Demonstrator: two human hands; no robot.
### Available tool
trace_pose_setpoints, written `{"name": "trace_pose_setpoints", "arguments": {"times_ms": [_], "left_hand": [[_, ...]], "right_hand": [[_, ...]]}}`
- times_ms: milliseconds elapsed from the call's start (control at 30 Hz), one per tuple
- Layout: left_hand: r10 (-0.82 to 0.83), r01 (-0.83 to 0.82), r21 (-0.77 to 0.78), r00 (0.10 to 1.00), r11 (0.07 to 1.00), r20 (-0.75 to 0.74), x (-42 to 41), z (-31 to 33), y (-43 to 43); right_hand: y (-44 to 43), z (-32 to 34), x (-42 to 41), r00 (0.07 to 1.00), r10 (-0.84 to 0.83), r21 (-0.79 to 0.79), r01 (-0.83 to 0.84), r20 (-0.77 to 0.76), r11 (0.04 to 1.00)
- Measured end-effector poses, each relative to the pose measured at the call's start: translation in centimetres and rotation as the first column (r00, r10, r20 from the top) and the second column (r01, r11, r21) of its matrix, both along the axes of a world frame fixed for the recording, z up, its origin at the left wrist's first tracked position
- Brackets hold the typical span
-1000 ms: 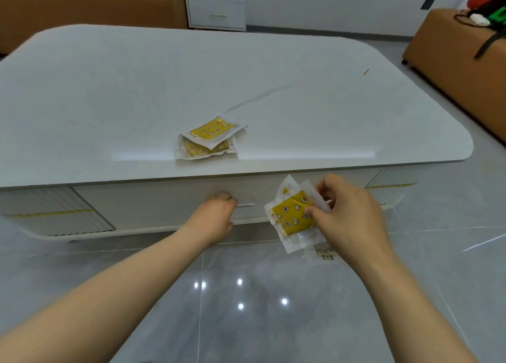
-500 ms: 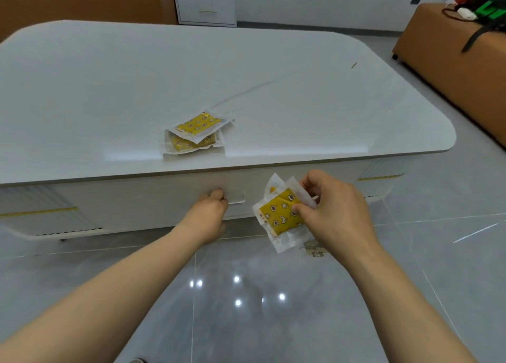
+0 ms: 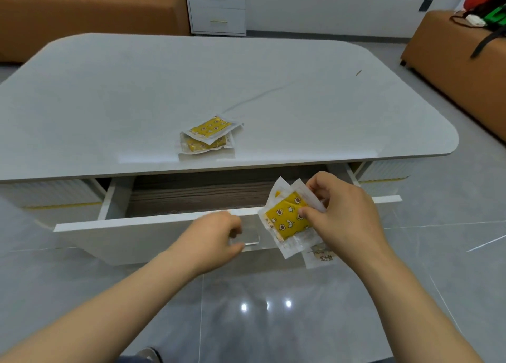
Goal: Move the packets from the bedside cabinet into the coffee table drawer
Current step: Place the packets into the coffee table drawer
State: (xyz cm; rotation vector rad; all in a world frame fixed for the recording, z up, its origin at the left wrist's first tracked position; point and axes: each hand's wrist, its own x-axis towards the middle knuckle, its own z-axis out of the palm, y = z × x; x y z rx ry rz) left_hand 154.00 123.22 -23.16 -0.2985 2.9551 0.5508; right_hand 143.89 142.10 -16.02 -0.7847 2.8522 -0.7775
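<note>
Gripping drawer (image 3: 123, 236), pinching packets (image 3: 287, 220) — hands (image 3: 210, 234) (image 3: 345, 220) curled

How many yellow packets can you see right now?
4 for certain: a stacked pair on the coffee table, two overlapping packets in the right hand. More may be hidden behind those in its grip.

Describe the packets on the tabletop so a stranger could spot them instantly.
Find the white coffee table. Near its front edge, above the open drawer, lies a small stack of yellow packets. Unlike the held packets in the right hand, nobody grips these.
</note>
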Motion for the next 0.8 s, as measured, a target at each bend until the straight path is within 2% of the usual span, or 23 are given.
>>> {"name": "trace_pose_setpoints", "arguments": {"times_ms": [67,100,133,200,267,400,567,800], "left_hand": [[0.036,-0.049,-0.077,0.985,0.996,-0.171,0.6,1.6,-0.8],[0.051,-0.077,-0.116,0.976,0.99,-0.211,0.8,1.8,-1.2],[0.079,-0.107,-0.138,0.978,0.985,-0.195,1.0,1.8,-1.6],[0.14,-0.148,-0.14,0.988,0.979,-0.068,1.1,1.1,-2.1],[0.144,-0.14,-0.153,0.99,0.978,0.014,0.9,0.4,-2.4],[0.159,-0.164,-0.108,0.986,0.981,-0.048,0.3,0.0,-3.0],[0.157,-0.159,-0.062,0.987,0.985,-0.031,-0.1,-0.2,-3.1],[0.088,-0.089,-0.06,0.996,0.994,-0.023,-0.1,-0.4,-3.2]], "right_hand": [[0.1,0.3,0.3,1.0,0.011,-0.017,-0.011,0.006,1.0],[0.2,0.5,0.4,1.0,0.015,-0.026,-0.015,0.006,1.0],[0.2,0.7,0.4,1.0,0.019,-0.036,-0.018,0.006,0.999],[0.3,1.0,0.6,1.0,0.015,-0.077,-0.014,0.011,0.997],[0.4,1.1,0.6,1.0,0.0,-0.142,0.003,0.027,0.99],[-0.2,0.8,0.1,0.994,-0.048,-0.282,0.074,0.098,0.957],[-1.1,0.0,-1.7,0.97,-0.13,-0.455,0.212,0.205,0.865],[-2.7,-1.2,-3.0,0.952,-0.135,-0.496,0.26,0.275,0.828]]}}
